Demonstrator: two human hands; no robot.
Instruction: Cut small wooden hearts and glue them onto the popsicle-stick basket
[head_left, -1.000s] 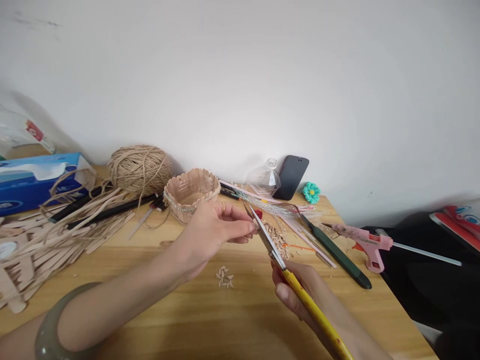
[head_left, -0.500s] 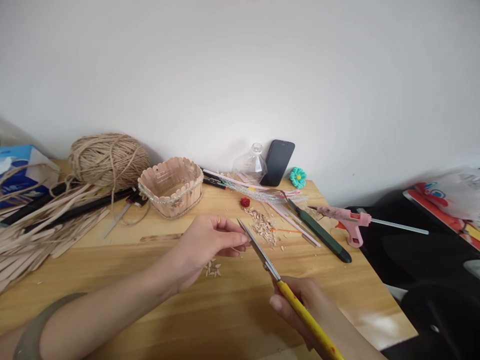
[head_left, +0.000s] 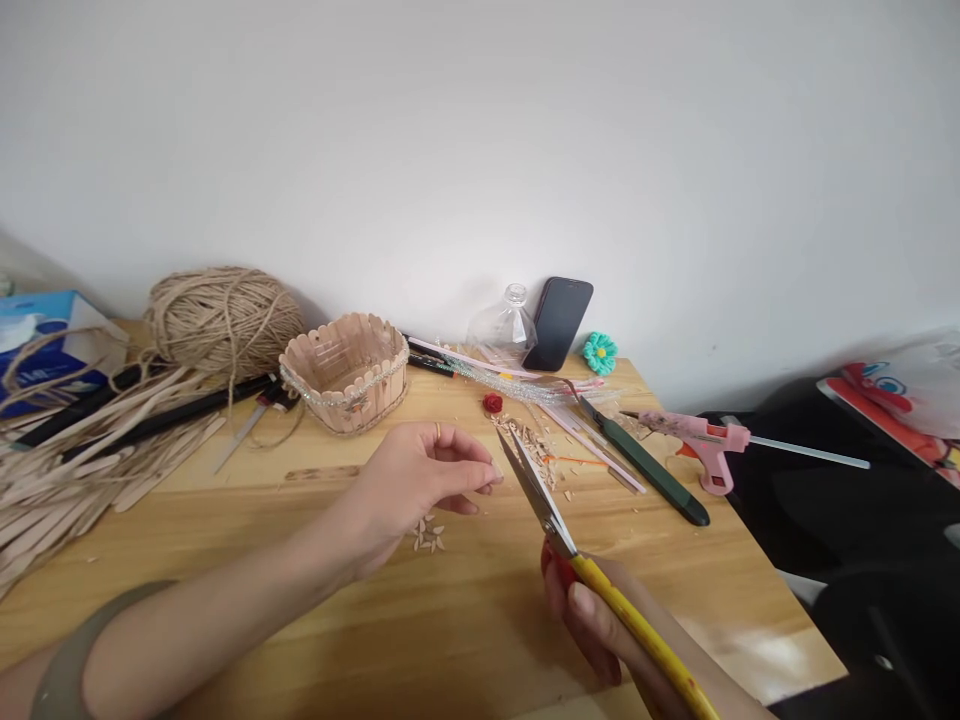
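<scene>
My left hand [head_left: 420,480] is over the middle of the table with thumb and index finger pinched together; whatever is between the tips is too small to make out. Yellow-handled scissors [head_left: 553,528] are in my right hand [head_left: 600,620], blades parted and pointing up toward the left fingertips, a little apart from them. Beyond the blades lies a heap of small wood clippings [head_left: 551,470]. Under my left hand sits a little group of pointed wood pieces [head_left: 429,538]. A small red rose [head_left: 493,403] stands behind the blades.
A wooden-stick basket [head_left: 349,395], a twine ball [head_left: 225,315] and loose wooden sticks [head_left: 82,490] are to the left. At the back are a clear bottle [head_left: 502,330] and phone [head_left: 560,322]. Green-handled pliers [head_left: 652,470] and a pink glue gun [head_left: 709,440] lie right.
The scissor blades have opened and drawn slightly right, away from my left fingertips. My right hand has turned on the handles. My left hand stays pinched in nearly the same place.
</scene>
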